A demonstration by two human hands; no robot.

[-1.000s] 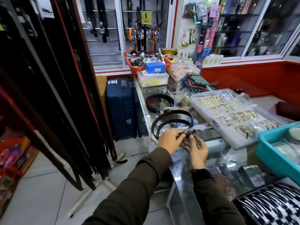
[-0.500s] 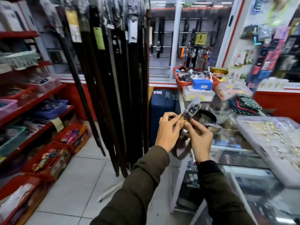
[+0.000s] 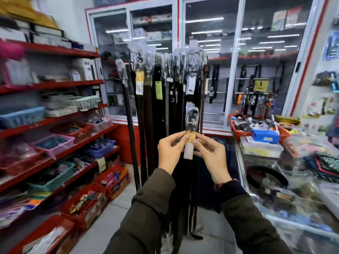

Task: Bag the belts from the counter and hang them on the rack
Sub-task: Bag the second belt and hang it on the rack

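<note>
I hold a bagged belt upright in front of me, its buckle end in a clear plastic sleeve pointing up, its strap hanging down out of sight between my arms. My left hand pinches it from the left and my right hand from the right, fingertips meeting at a yellow label. Straight behind it stands the belt rack, crowded with dark bagged belts hanging to the floor. A coiled black belt lies on the glass counter at my right.
Red shelves with baskets of small goods line the left side. A red basket and a blue box sit at the counter's far end. Glass display cabinets stand behind the rack. Tiled floor lies between shelves and counter.
I have lifted the bagged belt off the counter and turned left to face the rack. Both hands kept hold and raised the buckle end upright.
</note>
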